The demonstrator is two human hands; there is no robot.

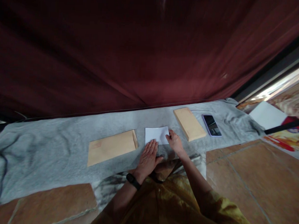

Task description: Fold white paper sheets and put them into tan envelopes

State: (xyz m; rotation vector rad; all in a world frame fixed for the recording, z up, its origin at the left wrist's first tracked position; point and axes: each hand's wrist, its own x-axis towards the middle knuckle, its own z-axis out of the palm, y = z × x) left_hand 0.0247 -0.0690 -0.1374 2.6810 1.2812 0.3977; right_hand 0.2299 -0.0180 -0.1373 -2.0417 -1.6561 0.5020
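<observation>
A folded white sheet of paper (156, 134) lies on a grey cloth (52, 138) spread over the floor. My left hand (148, 157) rests flat, fingers stretched out, on the cloth at the paper's near edge. My right hand (174, 141) presses on the paper's right edge with curled fingers. A single tan envelope (111, 146) lies to the left of the paper, flap side toward it. A stack of tan envelopes (189, 123) sits to the right.
A dark phone (211, 125) lies on the cloth right of the stack. A dark red curtain (132, 49) hangs behind. Brown floor tiles (247, 174) run to the right, with a white sheet (267, 115) and a coloured print (290, 138) at the far right.
</observation>
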